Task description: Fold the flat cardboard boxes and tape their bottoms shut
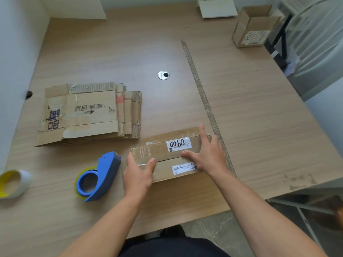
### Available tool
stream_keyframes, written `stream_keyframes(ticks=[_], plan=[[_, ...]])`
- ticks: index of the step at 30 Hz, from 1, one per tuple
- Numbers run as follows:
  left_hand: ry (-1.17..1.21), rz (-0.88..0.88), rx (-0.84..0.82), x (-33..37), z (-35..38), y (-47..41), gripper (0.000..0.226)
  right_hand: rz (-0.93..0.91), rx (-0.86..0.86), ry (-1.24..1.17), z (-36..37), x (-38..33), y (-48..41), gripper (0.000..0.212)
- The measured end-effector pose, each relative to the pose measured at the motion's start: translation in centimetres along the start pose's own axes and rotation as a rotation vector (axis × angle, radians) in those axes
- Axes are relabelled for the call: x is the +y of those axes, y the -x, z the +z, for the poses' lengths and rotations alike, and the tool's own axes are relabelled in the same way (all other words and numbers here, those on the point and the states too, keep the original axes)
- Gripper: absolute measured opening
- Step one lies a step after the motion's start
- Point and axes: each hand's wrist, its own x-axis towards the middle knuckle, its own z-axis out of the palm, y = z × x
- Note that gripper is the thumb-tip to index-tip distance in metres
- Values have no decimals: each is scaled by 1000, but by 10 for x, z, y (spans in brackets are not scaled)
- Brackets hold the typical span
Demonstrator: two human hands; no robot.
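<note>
Left grip (pixel 138 173) clasps the box (pixel 161 153) end — right grip (pixel 209 154) lies flat on its flaps, fingers straight.

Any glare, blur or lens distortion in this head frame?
Head view: the wooden table bows at its edges; pale sheen around the round metal grommet; soft light, faint shadows; the white handwritten label on the brown cardboard box reads sharply.

Around the grommet (pixel 163 75) sit one shut box (pixel 161 151), one open box (pixel 254 28), one flat stack (pixel 89 112) (sheets uncountable), one tape dispenser (pixel 101 178) and one tape roll (pixel 13 183).
</note>
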Motion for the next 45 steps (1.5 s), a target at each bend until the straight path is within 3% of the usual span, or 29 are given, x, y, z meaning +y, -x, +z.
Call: stream_keyframes(ticks=[4, 9, 12, 15, 19, 27, 33, 37, 41, 45], plan=[[-10, 40, -29, -12, -8, -4, 65, -61, 34, -253, -8, 23, -10, 104], [-1, 83, -50, -15, -20, -9, 51, -25, -6, -685, -5, 50, -12, 63], [1, 74, -82, -18, -27, -14, 44, -4, -57, -868, -6, 51, -14, 49], [-37, 108, -109, -13, -31, -17, 31, 13, -29, -810, -6, 44, -18, 43], [-43, 72, -148, -2, -33, -21, 69, 26, 44, -662, -2, 37, -18, 48], [-77, 98, -119, 0, -31, -23, 50, 74, 331, -578, 11, 27, -7, 29], [-104, 107, -120, 1, -31, -26, 48, 22, 64, -778, 2, 54, 10, 41], [-110, 113, -110, -1, -29, -23, 50, 15, -15, -862, 9, 77, 40, 47], [-107, 106, -107, -1, -26, -21, 59, 59, 102, -878, 28, 77, 53, 56], [40, 62, -129, -7, -28, -16, 69, 162, 261, -907, 35, 65, 54, 44]])
